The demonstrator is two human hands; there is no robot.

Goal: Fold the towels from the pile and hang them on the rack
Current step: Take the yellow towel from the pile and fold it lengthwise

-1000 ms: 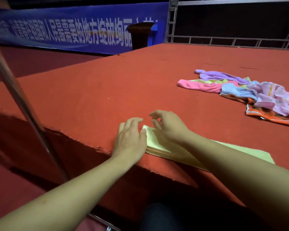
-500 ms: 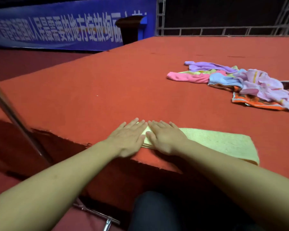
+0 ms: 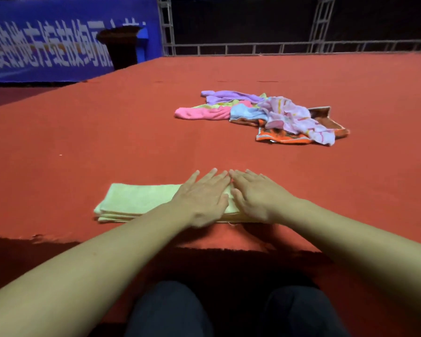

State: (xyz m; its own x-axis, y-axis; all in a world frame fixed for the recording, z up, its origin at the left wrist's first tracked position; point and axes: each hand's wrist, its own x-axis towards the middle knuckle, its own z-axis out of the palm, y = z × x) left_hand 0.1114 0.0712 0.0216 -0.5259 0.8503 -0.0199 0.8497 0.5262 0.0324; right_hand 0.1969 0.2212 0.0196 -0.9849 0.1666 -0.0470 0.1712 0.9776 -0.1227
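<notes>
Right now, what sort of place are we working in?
Probably an event stage: a raised platform covered in red carpet, a blue banner with large lettering behind, and metal truss framing at the back.

Both bare forearms reach forward from the bottom corners and converge toward the middle. The left hand [image 3: 204,198] lies palm down with fingers straight and slightly spread, pointing away from the body. The right hand [image 3: 255,197] lies palm down just beside it, fingers straight and close together. The index fingertips of the two hands nearly meet at the far end, and the thumbs sit close together between the hands. Both wrists are low and flat
</notes>
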